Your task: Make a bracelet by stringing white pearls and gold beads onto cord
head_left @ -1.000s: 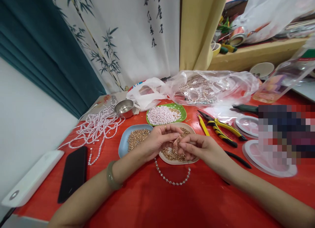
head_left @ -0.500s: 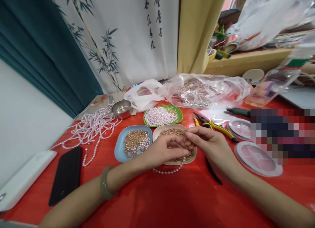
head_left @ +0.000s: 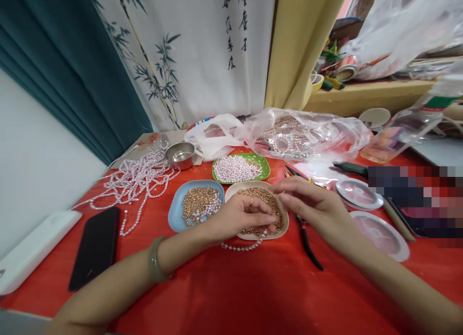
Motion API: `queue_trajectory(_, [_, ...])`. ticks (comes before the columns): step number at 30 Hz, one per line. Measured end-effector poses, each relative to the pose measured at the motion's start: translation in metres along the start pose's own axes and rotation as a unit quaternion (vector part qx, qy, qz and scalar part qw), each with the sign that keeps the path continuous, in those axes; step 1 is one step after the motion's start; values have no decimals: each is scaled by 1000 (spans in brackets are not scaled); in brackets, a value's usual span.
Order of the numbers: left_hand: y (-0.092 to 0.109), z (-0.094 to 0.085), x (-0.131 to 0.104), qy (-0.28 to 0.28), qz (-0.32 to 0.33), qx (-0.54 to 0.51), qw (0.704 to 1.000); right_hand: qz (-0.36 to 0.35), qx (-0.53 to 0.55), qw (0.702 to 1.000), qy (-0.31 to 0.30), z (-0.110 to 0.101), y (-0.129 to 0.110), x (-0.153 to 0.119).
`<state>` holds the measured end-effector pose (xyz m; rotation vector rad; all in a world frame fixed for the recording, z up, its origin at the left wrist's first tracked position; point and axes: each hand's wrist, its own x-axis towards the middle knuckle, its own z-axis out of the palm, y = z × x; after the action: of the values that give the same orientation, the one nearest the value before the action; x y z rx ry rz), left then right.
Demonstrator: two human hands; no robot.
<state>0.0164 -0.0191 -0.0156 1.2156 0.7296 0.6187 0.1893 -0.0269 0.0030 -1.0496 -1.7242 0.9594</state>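
On the red tabletop the left hand rests over the near edge of a beige dish heaped with small gold beads, its fingers curled in and its fingertips pinching the end of a short pearl strand, which sags from the hand in a shallow curve onto the tabletop just in front of the dish. A green bangle sits on that wrist. The right hand hovers over the right side of the same dish, its thumb and forefinger pressed together near the far rim as if on something tiny; what it pinches is too small to tell. Just left of the beige dish, and touching it, is a blue dish holding gold and pale beads, and beyond both lies a green dish filled with loose pearls. Black-handled pliers lie on the tabletop under the right wrist. Farther left, long pearl strings sprawl beside a small steel bowl, and a black phone lies at the near left with a white tray beyond the tabletop's left edge. At the far side sits a clear plastic bag of beads, and at the right two round clear lids lie side by side.
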Motion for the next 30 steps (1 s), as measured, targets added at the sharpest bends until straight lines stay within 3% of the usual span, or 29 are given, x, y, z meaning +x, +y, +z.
queue_trajectory(3, [-1, -2, 1, -4, -21, -59, 998, 28, 47, 998, -17, 1, 0, 0])
queue_trajectory(8, [-2, -6, 0, -1, -35, -151, 988, 122, 104, 987, 23, 0, 2, 0])
queue_trajectory(17, [0, -5, -4, -47, -11, -89, 995, 101, 127, 986, 39, 0, 2, -3])
queue_trajectory(24, [0, -5, -3, -35, -1, -75, 997, 164, 283, 945, 25, -2, -1, 0])
queue_trajectory(30, [0, -5, -2, -20, -9, -71, 997, 181, 330, 926, 17, -5, -1, 0])
